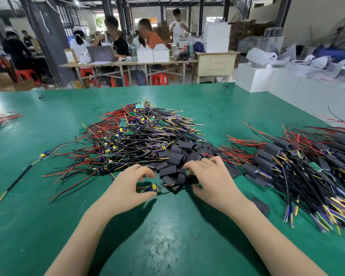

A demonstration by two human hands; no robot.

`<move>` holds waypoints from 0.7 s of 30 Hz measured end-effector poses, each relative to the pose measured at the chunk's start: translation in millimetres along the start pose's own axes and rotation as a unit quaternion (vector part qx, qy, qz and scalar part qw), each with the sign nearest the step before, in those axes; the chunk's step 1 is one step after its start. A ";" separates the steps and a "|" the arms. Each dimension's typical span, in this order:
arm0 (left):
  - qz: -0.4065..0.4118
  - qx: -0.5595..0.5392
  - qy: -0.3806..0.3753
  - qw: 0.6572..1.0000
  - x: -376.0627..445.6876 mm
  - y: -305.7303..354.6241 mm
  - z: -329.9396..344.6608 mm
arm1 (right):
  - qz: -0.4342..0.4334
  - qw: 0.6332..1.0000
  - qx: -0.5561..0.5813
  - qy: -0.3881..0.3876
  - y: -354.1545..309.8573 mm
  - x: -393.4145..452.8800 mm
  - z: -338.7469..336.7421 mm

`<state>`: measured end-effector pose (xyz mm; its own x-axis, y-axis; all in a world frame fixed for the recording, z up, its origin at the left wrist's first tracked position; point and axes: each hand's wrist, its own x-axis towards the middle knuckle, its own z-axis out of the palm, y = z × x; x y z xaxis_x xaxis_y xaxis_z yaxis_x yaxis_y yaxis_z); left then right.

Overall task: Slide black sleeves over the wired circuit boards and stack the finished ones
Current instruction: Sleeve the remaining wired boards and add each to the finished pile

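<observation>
My left hand pinches a small wired circuit board with a yellow and blue part, just above the green table. My right hand grips a black sleeve threaded on that board's wires, a short way right of the board. Beyond my hands lies a pile of loose black sleeves. Behind that is a large heap of bare wired boards. To the right lies a stack of sleeved boards with red and black wires.
One sleeved piece lies alone near my right forearm. A single wired board lies apart at the left. More wires lie at the far left edge. White boxes line the table's far right. People work at tables behind.
</observation>
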<state>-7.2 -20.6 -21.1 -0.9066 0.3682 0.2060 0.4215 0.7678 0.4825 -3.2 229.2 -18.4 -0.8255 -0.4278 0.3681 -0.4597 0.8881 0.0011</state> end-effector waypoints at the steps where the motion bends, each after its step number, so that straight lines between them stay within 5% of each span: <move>1: -0.011 -0.004 -0.016 1.000 -0.1 -2.4 0.0 | -0.003 1.000 0.001 0.000 -0.3 0.0 0.6; 13: 0.031 -0.260 0.043 0.964 4.8 14.0 11.7 | -0.041 0.977 0.200 0.052 -18.2 -1.5 -6.8; 21: 0.080 -0.229 0.098 0.965 5.2 17.6 14.9 | -0.032 0.953 0.301 0.036 -18.2 -3.2 -7.7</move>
<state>-4.3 2.7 -24.1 -0.8355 0.3229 0.4446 0.5447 0.3797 0.7478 10.4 215.7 -12.4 -0.7750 -0.4461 0.4477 -0.6305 0.5946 -0.4990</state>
